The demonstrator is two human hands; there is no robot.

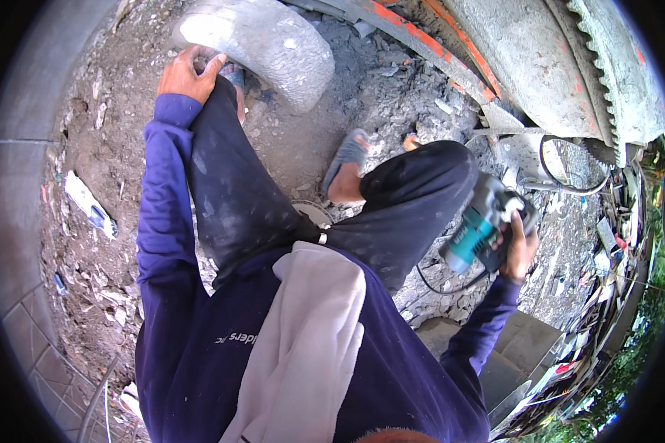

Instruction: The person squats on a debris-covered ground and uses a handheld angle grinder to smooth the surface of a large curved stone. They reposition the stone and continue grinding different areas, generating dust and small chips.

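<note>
In my right hand (519,251) is a corded circular saw (471,235) with a teal motor body, a black handle and a grey metal housing, held beside my right knee. It is slightly blurred, and its blade cannot be made out. My left hand (188,76) is at the near edge of a large, curved, pale grey stone-like piece (281,52), beyond my left knee. The thumb and fingers bend at that edge, and some fingertips are hidden. This piece lies on the dusty ground in front of my feet.
Rubble and dust cover the ground (288,144) between my feet. Large grey metal machinery with a toothed rim (602,81) and orange-marked bars (410,29) stands at far right. A black cable (451,290) trails from the saw. Debris is heaped along the right; paving (22,214) borders the left.
</note>
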